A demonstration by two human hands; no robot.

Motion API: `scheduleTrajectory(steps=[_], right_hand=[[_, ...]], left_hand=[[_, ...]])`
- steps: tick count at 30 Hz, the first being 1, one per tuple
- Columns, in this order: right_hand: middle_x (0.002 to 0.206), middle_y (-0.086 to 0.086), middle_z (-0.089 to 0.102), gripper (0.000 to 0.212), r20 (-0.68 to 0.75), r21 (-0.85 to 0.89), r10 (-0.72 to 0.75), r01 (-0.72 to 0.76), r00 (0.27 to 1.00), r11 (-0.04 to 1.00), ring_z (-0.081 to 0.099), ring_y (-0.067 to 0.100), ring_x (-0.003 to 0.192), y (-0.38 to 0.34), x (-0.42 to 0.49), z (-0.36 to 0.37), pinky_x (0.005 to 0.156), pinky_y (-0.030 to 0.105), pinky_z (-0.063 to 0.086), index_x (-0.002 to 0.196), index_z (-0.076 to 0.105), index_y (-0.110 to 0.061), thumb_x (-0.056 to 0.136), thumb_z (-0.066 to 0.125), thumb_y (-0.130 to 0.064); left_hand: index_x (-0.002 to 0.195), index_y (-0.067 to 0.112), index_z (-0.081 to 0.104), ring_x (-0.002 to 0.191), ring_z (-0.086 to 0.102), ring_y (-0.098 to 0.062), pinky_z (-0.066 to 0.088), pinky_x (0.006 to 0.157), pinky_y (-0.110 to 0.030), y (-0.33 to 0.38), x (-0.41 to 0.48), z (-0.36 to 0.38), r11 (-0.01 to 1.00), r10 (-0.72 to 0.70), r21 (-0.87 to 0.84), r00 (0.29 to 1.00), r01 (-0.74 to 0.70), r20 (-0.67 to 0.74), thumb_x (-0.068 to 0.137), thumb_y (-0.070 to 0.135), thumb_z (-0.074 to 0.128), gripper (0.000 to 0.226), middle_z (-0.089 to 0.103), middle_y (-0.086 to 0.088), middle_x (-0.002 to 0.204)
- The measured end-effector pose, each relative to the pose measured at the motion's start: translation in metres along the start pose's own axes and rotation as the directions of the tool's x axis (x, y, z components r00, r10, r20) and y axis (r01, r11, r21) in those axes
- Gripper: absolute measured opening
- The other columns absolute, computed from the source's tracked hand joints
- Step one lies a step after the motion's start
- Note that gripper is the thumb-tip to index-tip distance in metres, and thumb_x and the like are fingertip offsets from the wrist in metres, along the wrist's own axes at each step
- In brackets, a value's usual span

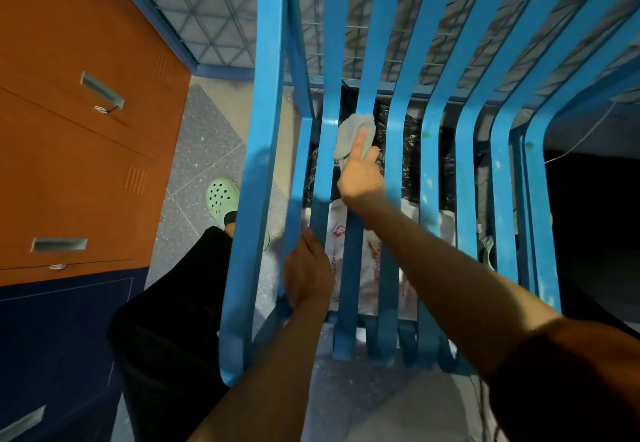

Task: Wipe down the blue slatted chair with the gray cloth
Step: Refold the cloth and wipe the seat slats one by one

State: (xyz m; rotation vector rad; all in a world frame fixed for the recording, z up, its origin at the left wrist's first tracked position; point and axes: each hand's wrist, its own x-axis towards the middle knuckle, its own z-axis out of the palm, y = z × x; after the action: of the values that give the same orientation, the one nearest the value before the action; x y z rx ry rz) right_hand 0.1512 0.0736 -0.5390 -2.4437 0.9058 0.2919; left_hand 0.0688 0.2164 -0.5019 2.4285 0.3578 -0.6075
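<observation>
The blue slatted chair (467, 150) fills the middle and right of the head view, its slats curving from the seat up into the backrest. My right hand (362, 174) presses the gray cloth (351, 136) against the third slat from the left, at the bend between seat and back, with the fingers straight on the cloth. My left hand (306, 268) grips a seat slat near the chair's left front edge, fingers curled round it.
Orange and dark blue lockers (79, 136) stand close on the left. A white plastic bag (372, 268) and black bags (412, 150) lie under the seat. My leg and a green clog (221, 199) are on the speckled floor left of the chair.
</observation>
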Motion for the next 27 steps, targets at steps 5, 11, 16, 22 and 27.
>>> scheduleTrajectory(steps=[5,11,16,22,27], right_hand=[[0.143,0.031,0.025,0.088,-0.033,-0.136,-0.024,0.020,0.999,0.991,0.061,0.034,0.094,-0.007,0.018,-0.003,0.065,0.036,0.047,0.152,-0.013,-0.004,0.092,0.051,-0.013],[0.142,0.033,0.023,0.089,-0.015,-0.049,0.006,-0.007,1.000,0.999,0.064,0.034,0.091,-0.009,0.011,0.000,0.081,0.039,0.054,0.153,-0.011,-0.007,0.090,0.052,-0.006],[0.146,0.030,0.023,0.077,-0.011,0.003,0.046,-0.046,0.999,0.999,0.051,0.016,0.066,-0.008,-0.022,0.006,0.072,0.032,0.050,0.153,-0.011,-0.010,0.095,0.041,-0.001],[0.145,0.022,0.044,0.051,-0.092,-0.123,-0.106,0.094,0.990,0.988,0.062,0.023,0.081,0.005,-0.080,0.017,0.063,0.025,0.048,0.133,0.056,-0.006,0.084,0.066,-0.020],[0.142,0.018,0.038,0.069,0.130,0.219,-0.029,0.000,0.991,0.976,0.056,0.025,0.109,0.017,-0.126,0.037,0.080,0.026,0.051,0.153,0.013,-0.016,0.097,0.051,-0.024]], left_hand=[[0.083,0.019,0.054,0.060,0.043,-0.008,0.025,0.049,-0.020,-0.002,0.002,0.000,1.000,-0.001,0.015,1.000,0.001,-0.002,0.106,0.041,0.020,0.046,0.045,0.008,0.065],[0.083,0.017,0.056,0.058,0.045,-0.006,0.026,0.049,-0.019,-0.004,0.002,0.000,1.000,0.010,0.017,1.000,-0.010,-0.004,0.106,0.041,0.020,0.049,0.052,0.003,0.067],[0.095,0.012,0.063,0.079,0.059,-0.021,0.036,0.062,-0.028,-0.003,0.002,0.001,1.000,0.017,0.012,1.000,-0.017,-0.008,0.105,0.043,0.019,0.054,0.060,-0.004,0.082],[0.095,0.010,0.062,0.073,0.045,-0.013,0.029,0.059,-0.027,0.000,-0.002,-0.002,0.999,0.035,0.019,0.999,-0.035,-0.015,0.106,0.041,0.019,0.054,0.054,-0.004,0.081],[0.108,0.004,0.064,0.093,0.057,-0.028,0.032,0.073,-0.030,0.002,-0.002,-0.005,1.000,0.024,0.001,1.000,-0.024,0.017,0.106,0.039,0.019,0.057,0.064,-0.018,0.103]])
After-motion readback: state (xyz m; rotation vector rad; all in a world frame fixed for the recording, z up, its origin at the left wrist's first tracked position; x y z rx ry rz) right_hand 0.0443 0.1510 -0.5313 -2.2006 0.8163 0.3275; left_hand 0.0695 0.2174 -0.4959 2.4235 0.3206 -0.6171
